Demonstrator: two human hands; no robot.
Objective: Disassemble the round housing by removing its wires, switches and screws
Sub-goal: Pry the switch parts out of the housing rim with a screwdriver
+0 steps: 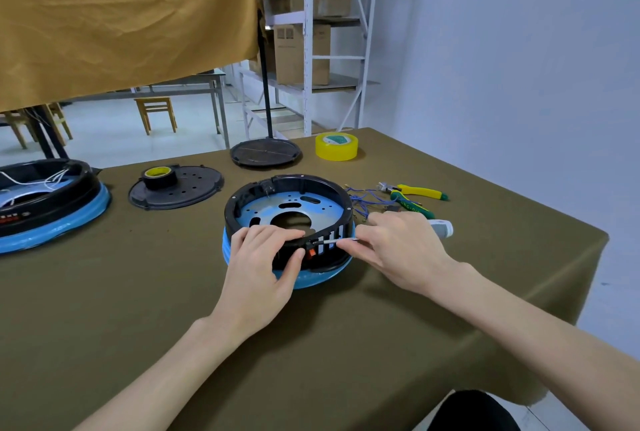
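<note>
Head view: the round housing [289,222], black-walled with a blue rim and a blue perforated plate inside, sits on the olive tablecloth [138,292]. At its near wall the left hand [258,271] grips the rim beside a small orange switch [311,252]. The right hand [398,250] pinches a thin metal tool [337,240] pointed at that switch. Behind the housing's right side lie loose blue wires [362,200] and green-yellow pliers [414,198]; beyond it, a yellow tape roll [336,146].
</note>
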